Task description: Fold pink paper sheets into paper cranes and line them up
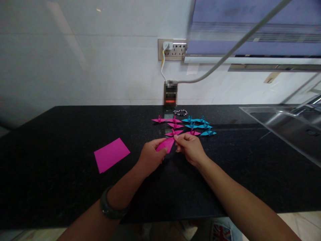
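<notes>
Both my hands pinch one partly folded pink paper [166, 144] just above the black counter [62, 140]. My left hand [150, 156] grips its left side with closed fingers. My right hand [190, 147] pinches its upper right corner. Right behind them lie several finished pink paper cranes [173, 125] and several blue paper cranes [200, 126], set in rows. A flat pink paper sheet [111, 154] lies on the counter to the left of my left hand.
A steel sink [288, 125] is sunk into the counter at the right. A small dark device [171, 93] stands against the wall under a socket strip [172, 49], with a bead bracelet [180, 112] beside it. A white cable [225, 57] hangs across.
</notes>
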`<state>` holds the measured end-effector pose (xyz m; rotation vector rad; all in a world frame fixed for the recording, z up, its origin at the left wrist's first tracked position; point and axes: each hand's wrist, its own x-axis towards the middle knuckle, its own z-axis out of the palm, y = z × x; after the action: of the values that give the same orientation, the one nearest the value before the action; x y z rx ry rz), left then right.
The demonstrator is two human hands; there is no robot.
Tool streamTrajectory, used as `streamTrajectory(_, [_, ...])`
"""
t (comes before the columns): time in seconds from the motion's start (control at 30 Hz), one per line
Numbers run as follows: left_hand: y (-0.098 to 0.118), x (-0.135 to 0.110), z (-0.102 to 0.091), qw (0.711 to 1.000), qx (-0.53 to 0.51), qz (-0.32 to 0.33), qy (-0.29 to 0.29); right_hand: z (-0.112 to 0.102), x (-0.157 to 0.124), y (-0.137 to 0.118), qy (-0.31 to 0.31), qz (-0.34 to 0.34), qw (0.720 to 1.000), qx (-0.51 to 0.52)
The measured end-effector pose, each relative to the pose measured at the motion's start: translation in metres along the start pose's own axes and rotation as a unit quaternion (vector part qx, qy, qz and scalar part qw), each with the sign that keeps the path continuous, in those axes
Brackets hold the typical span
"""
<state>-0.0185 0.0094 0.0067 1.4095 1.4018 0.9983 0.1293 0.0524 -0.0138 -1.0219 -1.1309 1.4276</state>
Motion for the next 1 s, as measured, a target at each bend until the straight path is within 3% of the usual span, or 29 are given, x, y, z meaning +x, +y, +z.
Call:
streamTrajectory(0.1, [-0.0005, 0.0001, 0.0000, 1.000, -0.009, 0.001, 0.005, -0.0011, 0.0000, -0.0032, -0.004, 0.016, 1.000, 0.012])
streamTrajectory(0.27, [0.0007, -0.0001, -0.0003, 1.000, -0.015, 0.003, 0.009, 0.0041, -0.0060, 0.0003, -0.093, 0.010, 0.995, -0.040])
streamTrajectory(0.53, [0.0002, 0.0012, -0.0013, 1.000, -0.001, 0.020, 0.014, 0.0047, -0.0023, 0.0054, -0.054, -0.016, 0.997, -0.047])
streamTrajectory(0.7, [-0.0002, 0.0017, 0.0002, 0.997, -0.069, -0.001, 0.022, 0.0070, -0.0055, 0.0028, -0.079, -0.023, 0.995, -0.063])
streamTrajectory(0.9, [-0.0030, 0.0036, 0.0015, 0.983, -0.147, 0.017, 0.113, 0.0068, -0.0075, 0.0028, -0.074, -0.020, 0.995, -0.069])
streamTrajectory(1.0, [-0.0065, 0.0060, 0.0014, 0.972, -0.193, 0.034, 0.131, 0.0074, -0.0094, 0.0012, -0.102, -0.004, 0.992, -0.074])
